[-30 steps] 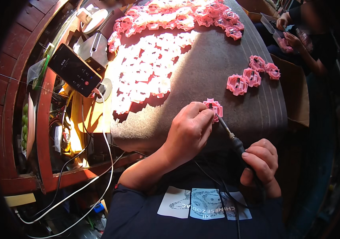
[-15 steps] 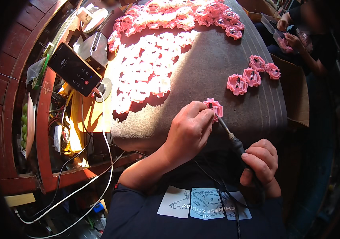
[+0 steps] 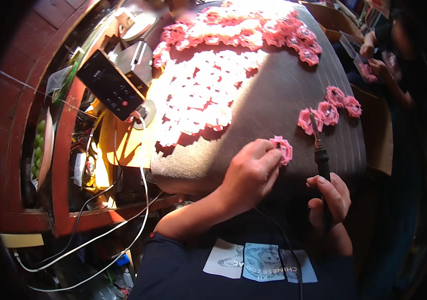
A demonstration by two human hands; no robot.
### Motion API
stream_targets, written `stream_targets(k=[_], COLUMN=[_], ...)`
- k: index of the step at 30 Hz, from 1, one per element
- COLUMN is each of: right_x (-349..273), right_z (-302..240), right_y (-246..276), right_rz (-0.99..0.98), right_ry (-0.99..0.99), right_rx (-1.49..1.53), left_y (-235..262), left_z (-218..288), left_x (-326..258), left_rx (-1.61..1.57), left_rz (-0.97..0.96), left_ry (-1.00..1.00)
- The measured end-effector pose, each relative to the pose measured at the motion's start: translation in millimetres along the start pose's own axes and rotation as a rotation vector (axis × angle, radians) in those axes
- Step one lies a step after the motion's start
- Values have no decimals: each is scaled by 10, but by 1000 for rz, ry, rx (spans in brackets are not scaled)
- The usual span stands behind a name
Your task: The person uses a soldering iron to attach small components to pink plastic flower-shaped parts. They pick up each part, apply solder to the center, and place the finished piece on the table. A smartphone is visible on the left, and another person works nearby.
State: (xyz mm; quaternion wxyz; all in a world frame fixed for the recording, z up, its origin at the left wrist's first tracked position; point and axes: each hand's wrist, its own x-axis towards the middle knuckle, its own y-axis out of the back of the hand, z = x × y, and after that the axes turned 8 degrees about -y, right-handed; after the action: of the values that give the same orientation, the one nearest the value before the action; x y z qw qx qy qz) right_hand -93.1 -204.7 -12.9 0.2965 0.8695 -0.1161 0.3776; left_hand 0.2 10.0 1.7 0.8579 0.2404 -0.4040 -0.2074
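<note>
— Near the front edge of the grey work surface (image 3: pixel 273 100), what has the left hand (image 3: pixel 250 173) got?

— A small pink plastic part (image 3: pixel 283 148), pinned under its fingertips. The part lies flat on the surface at the tips of the thumb and forefinger, on their right side, with most of its pink rim showing past them.

— And the right hand (image 3: pixel 331 202)?

— It is wrapped tightly around the dark handle of a soldering iron (image 3: pixel 320 150). The iron stands nearly upright and points away from the person, its thin tip just right of the held part and apart from it, reaching toward a cluster of pink parts (image 3: pixel 329 111) farther out on the right.

— So the tip is not on the held part?

— No, there is a gap between them; the iron sits to the right of the left fingers.

— What else is on the surface?

— A wide spread of pink parts (image 3: pixel 213 95) across the far and left portion, much of it washed out by sunlight. Left of that, a black phone (image 3: pixel 111 91) leans on a stand with a white cable (image 3: pixel 143 185) hanging below it. At far right another person's hands (image 3: pixel 373 57) are busy over more pink pieces.
</note>
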Motion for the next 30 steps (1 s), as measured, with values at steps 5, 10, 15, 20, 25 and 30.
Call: stream_targets(k=[5,10,15,20,25,30], right_x=[283,394,396,393,377,375], right_z=[62,92,133,166,191,167], right_y=[-178,-335,-393,-407,-414,-432], right_rz=[-59,-158,-199,-225,-226,-200], right_ry=[-31,-84,-107,-104,-108,-127], right_rx=[-127,-192,-215,-242,-237,-235], left_y=[-17,-36,-81,-88,-98,-109], left_z=[-6,-25,-48,-65,-63,-71], left_x=[11,-11,-55,-70,-82,-80], left_rx=[-26,-26,-34,-26,-29,-34], left_rz=[18,16,15,6,0,19], left_ry=[-24,-18,6,-11,-10,-18])
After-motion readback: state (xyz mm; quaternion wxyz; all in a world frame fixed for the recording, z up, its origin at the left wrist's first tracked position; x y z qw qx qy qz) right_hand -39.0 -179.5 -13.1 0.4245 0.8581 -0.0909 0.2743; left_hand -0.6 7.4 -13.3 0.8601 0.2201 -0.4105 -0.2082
